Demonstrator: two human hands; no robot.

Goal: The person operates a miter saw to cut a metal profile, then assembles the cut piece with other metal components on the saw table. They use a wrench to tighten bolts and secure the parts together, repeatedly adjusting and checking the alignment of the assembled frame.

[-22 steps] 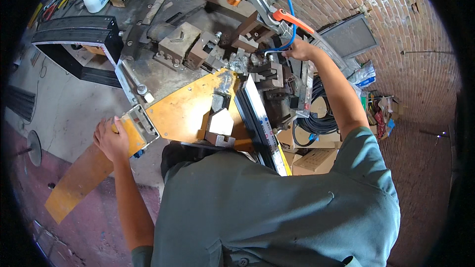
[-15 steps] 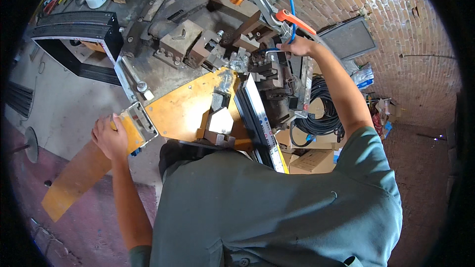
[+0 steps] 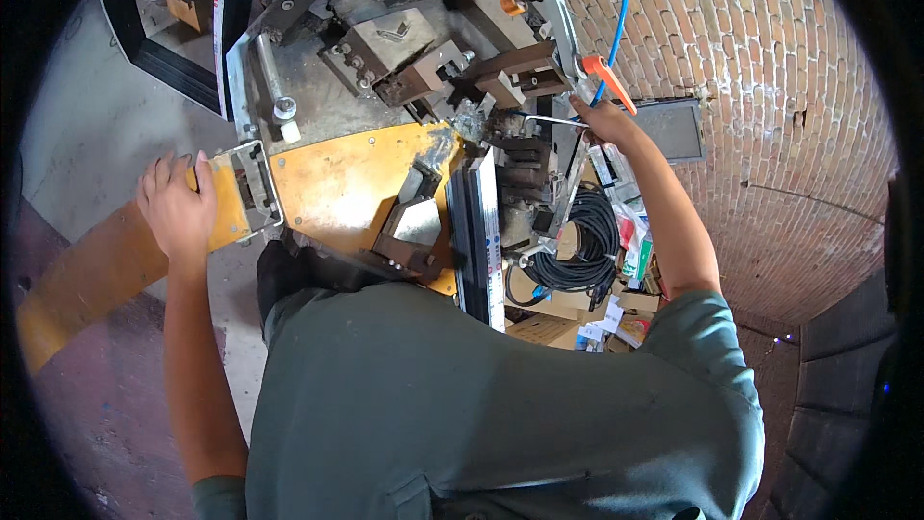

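Observation:
My left hand (image 3: pixel 178 207) grips the orange lever arm (image 3: pixel 87 274) of a metal-working machine, next to a steel bracket (image 3: pixel 255 188) at the edge of the orange plate (image 3: pixel 337 183). My right hand (image 3: pixel 606 120) is shut on a thin metal rod (image 3: pixel 544 118) whose tip reaches toward the steel clamping blocks (image 3: pixel 500 87) in the middle of the machine. Just above that hand hangs an air tool with an orange trigger (image 3: pixel 604 72) and a blue hose (image 3: pixel 616 29). A long dark aluminium profile (image 3: pixel 478 231) lies on the machine in front of my body.
A black frame stack (image 3: pixel 178 10) stands at the upper left on the grey floor. A coil of black cable (image 3: pixel 577 250) and cardboard boxes (image 3: pixel 558 313) lie on the right below the machine. A curved brick wall (image 3: pixel 760 116) closes off the right side.
The view has shifted, so the machine sits higher and closer. My right hand has dropped slightly from the orange trigger and now holds the thin rod. My left hand stays on the lever.

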